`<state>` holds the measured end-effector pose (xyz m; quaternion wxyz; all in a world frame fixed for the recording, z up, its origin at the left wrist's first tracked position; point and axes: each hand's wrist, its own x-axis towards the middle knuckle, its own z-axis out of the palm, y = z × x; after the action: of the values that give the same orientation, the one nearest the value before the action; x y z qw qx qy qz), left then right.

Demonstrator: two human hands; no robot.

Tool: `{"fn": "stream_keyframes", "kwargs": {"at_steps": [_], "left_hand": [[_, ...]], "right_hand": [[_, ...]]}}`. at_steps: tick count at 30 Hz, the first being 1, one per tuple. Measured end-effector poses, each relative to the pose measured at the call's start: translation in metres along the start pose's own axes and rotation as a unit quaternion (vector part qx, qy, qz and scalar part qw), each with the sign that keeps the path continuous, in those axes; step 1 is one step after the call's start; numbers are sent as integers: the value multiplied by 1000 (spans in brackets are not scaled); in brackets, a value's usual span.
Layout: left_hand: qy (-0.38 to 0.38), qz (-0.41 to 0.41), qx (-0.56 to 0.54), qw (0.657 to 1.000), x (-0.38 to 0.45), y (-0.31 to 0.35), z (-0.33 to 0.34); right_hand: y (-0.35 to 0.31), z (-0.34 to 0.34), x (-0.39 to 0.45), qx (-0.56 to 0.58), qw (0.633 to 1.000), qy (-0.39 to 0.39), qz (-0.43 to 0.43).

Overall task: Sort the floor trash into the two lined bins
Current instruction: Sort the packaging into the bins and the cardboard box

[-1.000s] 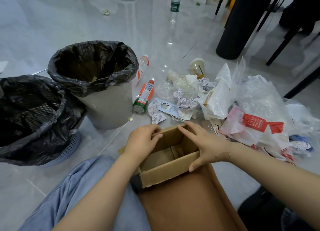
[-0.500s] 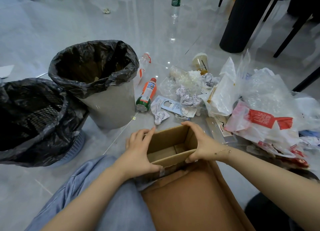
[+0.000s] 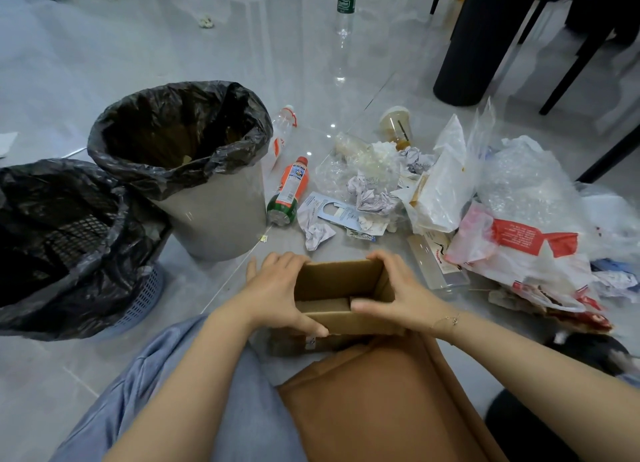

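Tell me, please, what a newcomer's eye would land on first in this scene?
Likely the open cardboard box at centre, gripped on either side by the left hand and right hand. Next, the two black-lined bins on the left: the grey bin and the mesh basket beside it. Then the heap of plastic bags and crumpled paper on the right, with an orange bottle lying by the grey bin.

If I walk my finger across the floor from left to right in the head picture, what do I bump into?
Mesh bin → grey bin → orange bottle → crumpled paper → red-printed bag.
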<state>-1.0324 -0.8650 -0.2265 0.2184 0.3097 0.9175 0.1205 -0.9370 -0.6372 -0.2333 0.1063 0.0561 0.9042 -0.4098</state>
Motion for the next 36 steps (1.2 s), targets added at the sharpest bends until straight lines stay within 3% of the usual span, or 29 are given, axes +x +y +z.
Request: {"fn": "stream_keyframes", "kwargs": {"at_steps": [4,8,11,20,28,36], "left_hand": [[40,-31,7,999,-16,10,16],[85,-23,-40,995,-20,6,25],[109,25,-112,987,-15,-4,25],[133,61,-253,956,-18,-16,29],[81,26,-189,978,-22,-17,28],[97,36,-212,972,-23,-17,33]], "right_hand": [[-19,-27,29,-63,995,60,49],[-43,-41,77,-232,967,-88,54],[-57,-25,117,-263,953,-140,58],[-41,32,189,-307,941,-108,89],[-29,47,201,-369,920,-107,71],[-20,51,209,-342,933,-53,97]]}}
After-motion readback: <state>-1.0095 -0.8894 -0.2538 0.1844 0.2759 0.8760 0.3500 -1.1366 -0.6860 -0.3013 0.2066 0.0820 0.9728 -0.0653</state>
